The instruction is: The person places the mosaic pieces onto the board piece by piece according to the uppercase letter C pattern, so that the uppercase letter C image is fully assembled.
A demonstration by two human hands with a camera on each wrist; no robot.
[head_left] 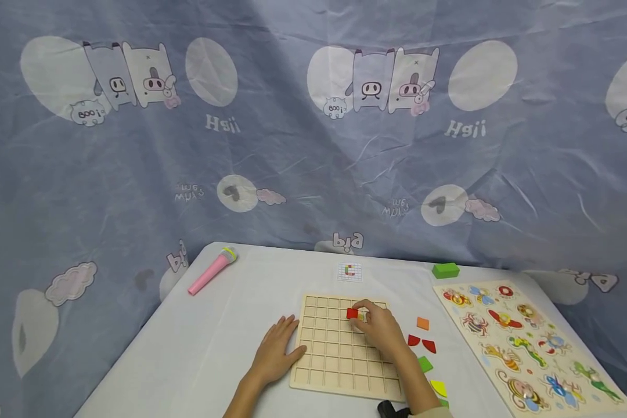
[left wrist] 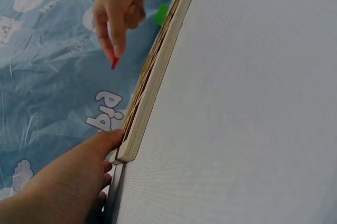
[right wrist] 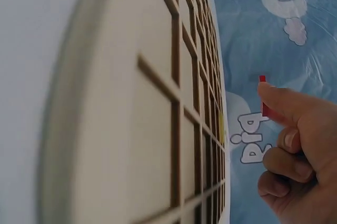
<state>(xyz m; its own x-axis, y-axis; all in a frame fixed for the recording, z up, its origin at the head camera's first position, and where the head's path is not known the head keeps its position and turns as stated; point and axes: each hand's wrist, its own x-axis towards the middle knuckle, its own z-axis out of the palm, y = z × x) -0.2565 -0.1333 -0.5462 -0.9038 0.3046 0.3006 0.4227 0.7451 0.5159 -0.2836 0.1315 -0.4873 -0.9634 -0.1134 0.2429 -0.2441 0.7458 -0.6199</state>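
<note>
A square wooden grid board (head_left: 339, 366) lies on the white table, its face divided into many small cells. Between thumb and forefinger, my right hand (head_left: 378, 328) pinches a red square tile (head_left: 352, 313) over the upper part of the board. The right wrist view shows this tile (right wrist: 265, 109) edge-on, held off the grid. Partly behind those fingers, a yellowish piece (head_left: 361, 317) sits on the board. My left hand (head_left: 273, 354) rests flat beside the board's left side, fingers extended, its thumb (left wrist: 111, 140) on the board's edge.
Right of the board lie an orange tile (head_left: 422, 323), red quarter-round pieces (head_left: 429, 346), a green tile (head_left: 425, 364) and a yellow piece (head_left: 438, 388). Behind it is a pattern card (head_left: 349, 271). A pink toy microphone (head_left: 211, 271), green block (head_left: 446, 270) and insect puzzle (head_left: 533, 348) stand farther out.
</note>
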